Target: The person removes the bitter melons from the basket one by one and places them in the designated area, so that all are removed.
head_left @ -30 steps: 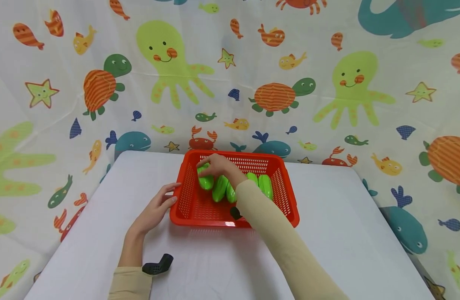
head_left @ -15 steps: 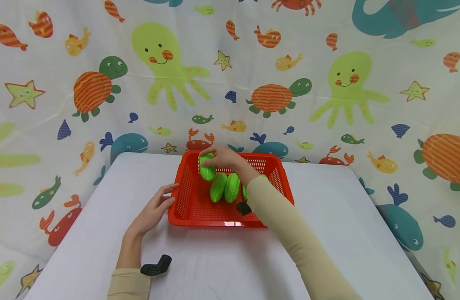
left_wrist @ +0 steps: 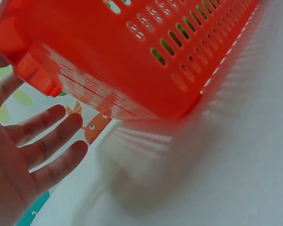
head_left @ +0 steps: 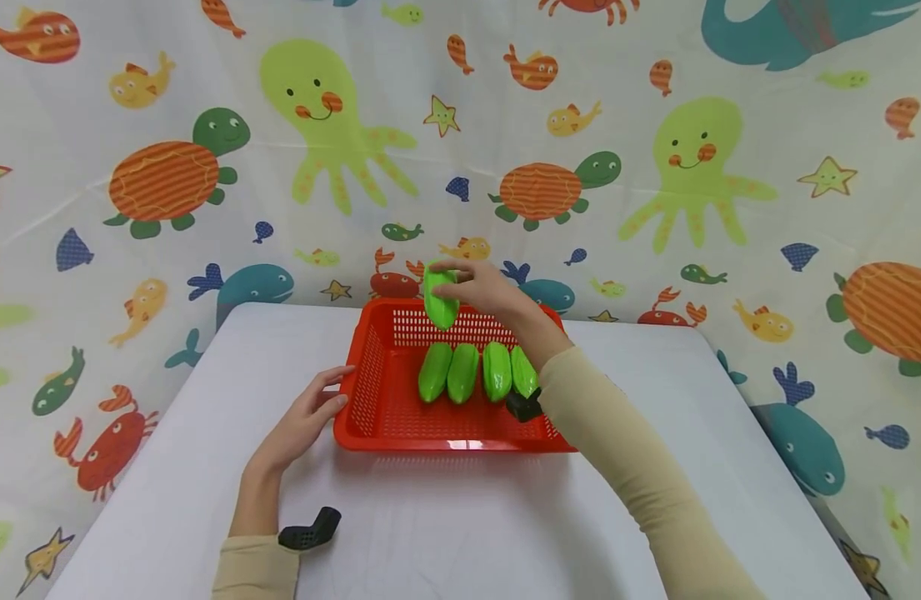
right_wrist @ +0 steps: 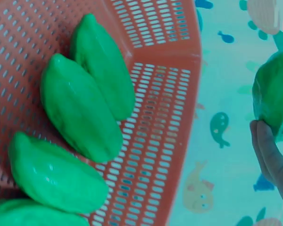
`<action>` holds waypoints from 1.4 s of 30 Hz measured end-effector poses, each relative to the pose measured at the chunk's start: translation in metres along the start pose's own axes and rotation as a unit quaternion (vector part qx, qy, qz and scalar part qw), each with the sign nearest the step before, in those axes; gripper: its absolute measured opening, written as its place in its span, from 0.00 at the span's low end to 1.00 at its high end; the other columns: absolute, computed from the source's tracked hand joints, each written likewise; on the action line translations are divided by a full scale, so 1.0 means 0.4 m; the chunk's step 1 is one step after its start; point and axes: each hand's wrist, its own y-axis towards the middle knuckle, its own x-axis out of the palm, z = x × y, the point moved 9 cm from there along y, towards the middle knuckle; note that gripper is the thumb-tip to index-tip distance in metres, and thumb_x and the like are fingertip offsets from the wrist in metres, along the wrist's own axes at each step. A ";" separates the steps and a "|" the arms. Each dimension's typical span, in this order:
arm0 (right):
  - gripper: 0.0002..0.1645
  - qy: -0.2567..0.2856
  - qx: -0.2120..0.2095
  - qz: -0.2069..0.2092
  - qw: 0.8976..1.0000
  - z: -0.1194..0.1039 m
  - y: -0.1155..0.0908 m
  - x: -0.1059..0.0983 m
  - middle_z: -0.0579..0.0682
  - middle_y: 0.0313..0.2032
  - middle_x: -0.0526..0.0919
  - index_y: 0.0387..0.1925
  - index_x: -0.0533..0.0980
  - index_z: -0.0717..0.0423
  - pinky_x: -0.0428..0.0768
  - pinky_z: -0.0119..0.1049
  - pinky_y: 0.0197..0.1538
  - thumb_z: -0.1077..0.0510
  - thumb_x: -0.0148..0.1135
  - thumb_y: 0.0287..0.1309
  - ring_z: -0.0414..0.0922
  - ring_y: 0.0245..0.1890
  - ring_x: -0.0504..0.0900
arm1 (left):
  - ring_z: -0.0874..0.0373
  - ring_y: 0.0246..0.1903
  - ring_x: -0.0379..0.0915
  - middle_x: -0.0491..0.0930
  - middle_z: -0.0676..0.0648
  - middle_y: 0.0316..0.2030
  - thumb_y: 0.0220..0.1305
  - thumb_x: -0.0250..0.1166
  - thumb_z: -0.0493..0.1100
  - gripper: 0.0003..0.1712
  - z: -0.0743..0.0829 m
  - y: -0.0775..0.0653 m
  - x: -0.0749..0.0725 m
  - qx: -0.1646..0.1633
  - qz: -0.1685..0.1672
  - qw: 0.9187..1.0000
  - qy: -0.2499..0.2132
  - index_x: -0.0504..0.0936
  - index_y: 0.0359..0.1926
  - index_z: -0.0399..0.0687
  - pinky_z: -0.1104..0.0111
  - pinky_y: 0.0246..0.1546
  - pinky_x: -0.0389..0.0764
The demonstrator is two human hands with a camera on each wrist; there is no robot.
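Observation:
My right hand (head_left: 484,288) pinches a long, glossy green fruit (head_left: 440,310), possibly a papaya, above the back rim of a red plastic basket (head_left: 460,445). In the right wrist view, fingertips (right_wrist: 265,134) press against the held fruit (right_wrist: 276,92) at the right edge. Several similar green fruits (head_left: 463,373) lie side by side on the basket floor. At the basket's left rim, my left hand (head_left: 298,427) rests with its fingers extended. The left wrist view shows these loosely spread fingers (left_wrist: 56,136) beside the basket's outer wall (left_wrist: 94,61); the thumb is mostly hidden.
The basket stands toward the back of a white-covered table (head_left: 430,525). Right behind it hangs a curtain (head_left: 460,75) printed with sea animals. Each sleeve carries a black wrist mount, the left mount (head_left: 310,530) lying well in front of the basket.
My right hand has lifted the green fruit from the basket's left side, up and to the right. The basket's remaining fruits are now uncovered. The left hand stays at the rim.

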 end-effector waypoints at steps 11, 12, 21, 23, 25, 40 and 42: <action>0.26 0.072 -0.012 0.020 0.997 0.031 -0.058 -0.117 0.56 0.68 0.64 0.64 0.72 0.45 0.73 0.48 0.61 0.53 0.62 0.65 0.50 0.69 0.62 | 0.40 0.61 0.66 0.61 0.42 0.67 0.71 0.58 0.53 0.32 -0.003 0.001 -0.004 -0.005 -0.002 1.000 0.000 0.60 0.72 0.59 0.49 0.53 0.77; 0.26 0.072 -0.011 0.023 0.997 0.039 -0.063 -0.128 0.55 0.68 0.64 0.64 0.72 0.46 0.74 0.48 0.61 0.53 0.62 0.65 0.50 0.69 0.62 | 0.40 0.61 0.66 0.61 0.42 0.67 0.71 0.58 0.53 0.32 -0.003 0.000 -0.003 -0.005 -0.003 1.000 -0.001 0.60 0.72 0.59 0.49 0.53 0.77; 0.28 0.076 0.000 0.056 0.996 0.108 -0.116 -0.215 0.56 0.60 0.73 0.66 0.70 0.47 0.72 0.50 0.63 0.51 0.62 0.66 0.51 0.56 0.75 | 0.41 0.60 0.66 0.62 0.42 0.67 0.71 0.57 0.52 0.32 -0.006 0.000 -0.002 -0.001 -0.004 1.000 -0.001 0.59 0.72 0.58 0.49 0.53 0.77; 0.29 0.071 0.000 0.064 0.995 0.123 -0.127 -0.235 0.56 0.61 0.72 0.66 0.69 0.47 0.71 0.51 0.63 0.50 0.62 0.65 0.51 0.56 0.75 | 0.41 0.60 0.67 0.62 0.42 0.67 0.71 0.57 0.52 0.32 -0.005 0.000 -0.003 0.000 -0.004 1.000 -0.001 0.60 0.72 0.58 0.48 0.54 0.77; 0.30 0.068 0.001 0.073 0.995 0.138 -0.137 -0.255 0.56 0.62 0.72 0.67 0.69 0.47 0.71 0.52 0.62 0.50 0.61 0.66 0.51 0.55 0.75 | 0.41 0.60 0.67 0.62 0.42 0.66 0.71 0.57 0.52 0.32 -0.004 0.000 -0.003 0.001 -0.004 1.000 0.000 0.59 0.72 0.58 0.48 0.54 0.76; 0.34 0.068 0.041 0.117 0.990 0.279 -0.211 -0.347 0.60 0.58 0.71 0.69 0.65 0.49 0.76 0.38 0.55 0.48 0.62 0.65 0.48 0.49 0.77 | 0.43 0.59 0.67 0.64 0.43 0.66 0.73 0.54 0.51 0.30 0.001 0.002 -0.005 0.014 -0.006 1.000 0.002 0.60 0.72 0.56 0.52 0.53 0.77; 0.33 0.075 0.045 0.123 0.989 0.299 -0.217 -0.357 0.59 0.58 0.71 0.68 0.66 0.49 0.76 0.37 0.56 0.49 0.63 0.64 0.48 0.49 0.76 | 0.43 0.59 0.67 0.65 0.43 0.65 0.74 0.53 0.50 0.29 0.001 0.003 -0.005 0.015 -0.006 1.000 0.004 0.60 0.72 0.55 0.54 0.53 0.77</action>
